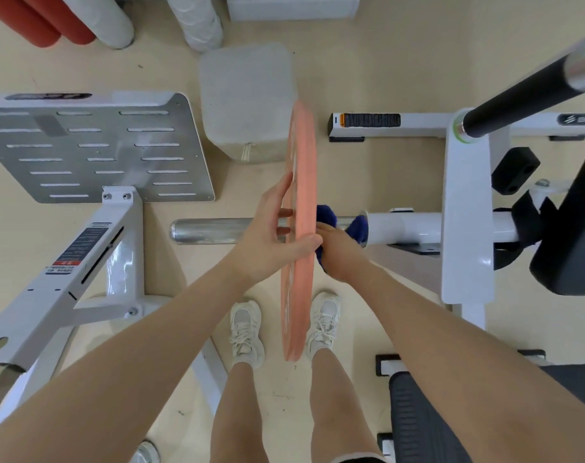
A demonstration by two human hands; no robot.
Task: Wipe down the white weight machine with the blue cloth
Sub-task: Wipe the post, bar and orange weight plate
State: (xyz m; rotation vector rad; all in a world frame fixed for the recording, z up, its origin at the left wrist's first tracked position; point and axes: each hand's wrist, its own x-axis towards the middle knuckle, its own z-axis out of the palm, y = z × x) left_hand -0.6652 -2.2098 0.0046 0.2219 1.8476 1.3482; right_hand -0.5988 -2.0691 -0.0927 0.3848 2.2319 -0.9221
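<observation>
Centre frame: salmon weight plate [297, 235] edge-on on the chrome sleeve [217, 230] of the white weight machine [464, 228]. Left hand [271, 235] lies flat-fingered on its left face, thumb over the rim. Right hand [339, 253] clutches the blue cloth [356, 228], bunched around the sleeve just right of the plate.

Pink weight plate [299, 235] hiding middle of chrome bar [224, 231] and most of blue cloth [327, 217]. Right hand [342, 253] covering cloth's lower part; its fingertips going out of sight behind plate, grip unclear. Left hand [267, 235] fingers partly masked by plate rim. Warning labels [80, 250] on white weight machine [464, 208] too blurred for reading. Red rollers [40, 18] being cut off at top edge.
</observation>
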